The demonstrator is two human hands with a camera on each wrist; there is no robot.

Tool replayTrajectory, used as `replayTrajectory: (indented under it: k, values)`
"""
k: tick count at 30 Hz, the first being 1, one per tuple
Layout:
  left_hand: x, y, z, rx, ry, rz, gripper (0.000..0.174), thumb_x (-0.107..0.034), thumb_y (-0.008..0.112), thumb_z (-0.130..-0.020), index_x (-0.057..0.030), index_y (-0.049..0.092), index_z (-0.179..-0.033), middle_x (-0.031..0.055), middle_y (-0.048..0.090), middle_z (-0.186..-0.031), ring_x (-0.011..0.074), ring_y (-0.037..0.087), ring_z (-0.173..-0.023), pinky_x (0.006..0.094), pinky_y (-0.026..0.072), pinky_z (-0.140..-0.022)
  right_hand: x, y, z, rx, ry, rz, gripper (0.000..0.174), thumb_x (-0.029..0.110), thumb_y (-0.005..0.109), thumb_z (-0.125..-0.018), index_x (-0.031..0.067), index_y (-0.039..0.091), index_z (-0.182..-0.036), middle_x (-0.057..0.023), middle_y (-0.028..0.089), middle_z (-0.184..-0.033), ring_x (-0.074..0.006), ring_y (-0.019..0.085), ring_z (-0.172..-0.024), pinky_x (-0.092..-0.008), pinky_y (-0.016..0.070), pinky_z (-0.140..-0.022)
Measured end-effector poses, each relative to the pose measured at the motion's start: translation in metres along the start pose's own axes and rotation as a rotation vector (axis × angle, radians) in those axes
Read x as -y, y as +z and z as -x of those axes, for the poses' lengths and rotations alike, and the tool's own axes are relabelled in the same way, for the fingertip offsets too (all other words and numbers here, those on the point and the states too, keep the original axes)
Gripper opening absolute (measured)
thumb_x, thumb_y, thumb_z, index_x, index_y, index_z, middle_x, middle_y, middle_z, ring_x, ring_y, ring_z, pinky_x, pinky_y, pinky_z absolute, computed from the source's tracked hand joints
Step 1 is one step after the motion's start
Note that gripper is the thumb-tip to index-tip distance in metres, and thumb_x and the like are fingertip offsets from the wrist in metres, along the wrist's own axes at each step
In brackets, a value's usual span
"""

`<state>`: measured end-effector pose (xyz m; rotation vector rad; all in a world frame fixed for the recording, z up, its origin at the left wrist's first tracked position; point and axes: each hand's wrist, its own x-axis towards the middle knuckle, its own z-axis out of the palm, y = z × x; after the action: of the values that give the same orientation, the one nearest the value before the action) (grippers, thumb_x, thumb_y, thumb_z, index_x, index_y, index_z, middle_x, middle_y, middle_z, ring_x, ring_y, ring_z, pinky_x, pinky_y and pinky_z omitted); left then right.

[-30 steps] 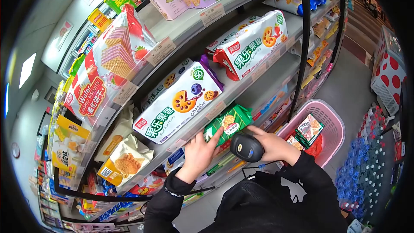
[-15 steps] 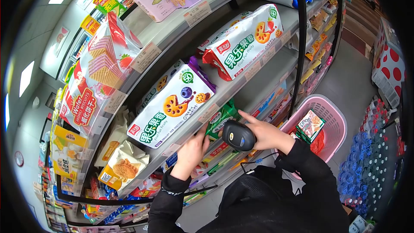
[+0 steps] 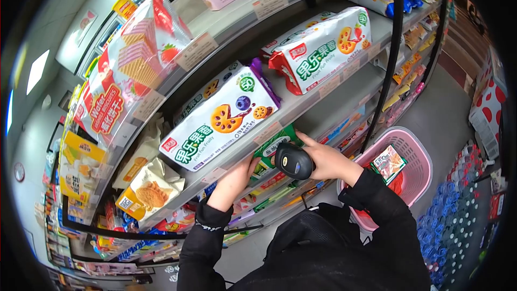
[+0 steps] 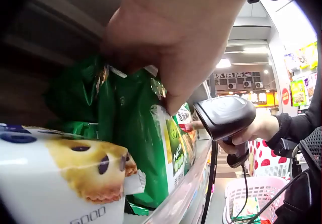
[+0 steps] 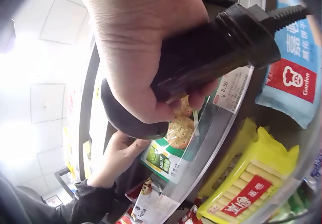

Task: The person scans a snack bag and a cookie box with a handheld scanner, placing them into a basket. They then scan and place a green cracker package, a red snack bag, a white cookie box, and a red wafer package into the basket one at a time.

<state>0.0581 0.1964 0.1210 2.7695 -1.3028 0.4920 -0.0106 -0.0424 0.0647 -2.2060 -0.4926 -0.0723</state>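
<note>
A green biscuit packet [image 3: 281,136] stands at the edge of a lower shelf, partly hidden under the shelf above. My left hand [image 3: 232,180] grips its near end; in the left wrist view the thumb lies over the front and the other fingers go behind the top. A black handheld barcode scanner [image 3: 294,161] is in my right hand [image 3: 331,161], the fingers wrapped round its handle [image 5: 211,55]. Its head overlaps the packet in the head view. In the left wrist view, a right fingertip reaches the far end of the packet [image 4: 141,143].
White fruit biscuit packs [image 3: 221,118] line the shelf above, with a wafer bag [image 3: 134,64] to the left. A pink basket [image 3: 420,183] holding packets stands on the floor at right, near many bottles [image 3: 452,226]. The scanner's cable [image 4: 245,186] hangs below.
The green packet has gone from lying tilted face up at the shelf edge to standing further in. The left hand moved in with it, and the scanner shifted slightly left.
</note>
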Motion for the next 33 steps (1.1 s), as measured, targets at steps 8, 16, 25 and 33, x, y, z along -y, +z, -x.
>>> replayTrajectory:
  k: [8, 16, 25, 33]
  values:
    - [0.01, 0.001, 0.009, -0.031, -0.015, 0.091, 0.037, -0.023, 0.058, -0.08, -0.0011, 0.051, -0.108, 0.0203, 0.055, -0.099, 0.0351, 0.053, -0.089, 0.0392, 0.0418, -0.077, 0.006, 0.0, -0.007, -0.025, -0.083, -0.056, 0.042, 0.013, 0.068, -0.059, 0.0052, 0.058, -0.098, -0.0271, 0.029, -0.131, -0.0329, 0.035, -0.12, -0.0371, 0.0379, -0.091]
    - [0.009, -0.002, 0.007, -0.102, -0.076, 0.135, 0.038, -0.027, 0.059, -0.075, 0.0003, 0.053, -0.102, 0.0192, 0.057, -0.088, 0.0344, 0.055, -0.078, 0.0393, 0.0433, -0.071, 0.016, 0.0, -0.007, -0.083, -0.055, -0.114, 0.052, 0.013, 0.07, -0.06, 0.0029, 0.053, -0.109, -0.0252, 0.03, -0.132, -0.035, 0.031, -0.122, -0.0356, 0.0319, -0.097]
    - [0.001, -0.006, 0.023, -0.147, -0.105, 0.185, 0.044, -0.029, 0.058, -0.075, -0.0004, 0.05, -0.107, 0.0203, 0.055, -0.092, 0.0349, 0.054, -0.084, 0.0403, 0.0442, -0.072, 0.062, -0.001, 0.03, -0.114, 0.015, -0.125, 0.05, 0.009, 0.069, -0.058, 0.0033, 0.055, -0.105, -0.0207, 0.042, -0.124, -0.0339, 0.028, -0.125, -0.037, 0.0307, -0.098]
    - [-0.031, -0.002, 0.117, -0.225, 0.171, 0.519, 0.036, -0.011, 0.058, -0.072, -0.0069, 0.051, -0.107, 0.0127, 0.051, -0.103, 0.0292, 0.055, -0.086, 0.0376, 0.0466, -0.069, 0.102, 0.026, 0.082, -0.289, 0.285, -0.284, 0.066, 0.006, 0.07, -0.055, -0.0015, 0.046, -0.116, -0.0136, 0.051, -0.115, -0.0236, 0.049, -0.107, -0.0299, 0.036, -0.091]
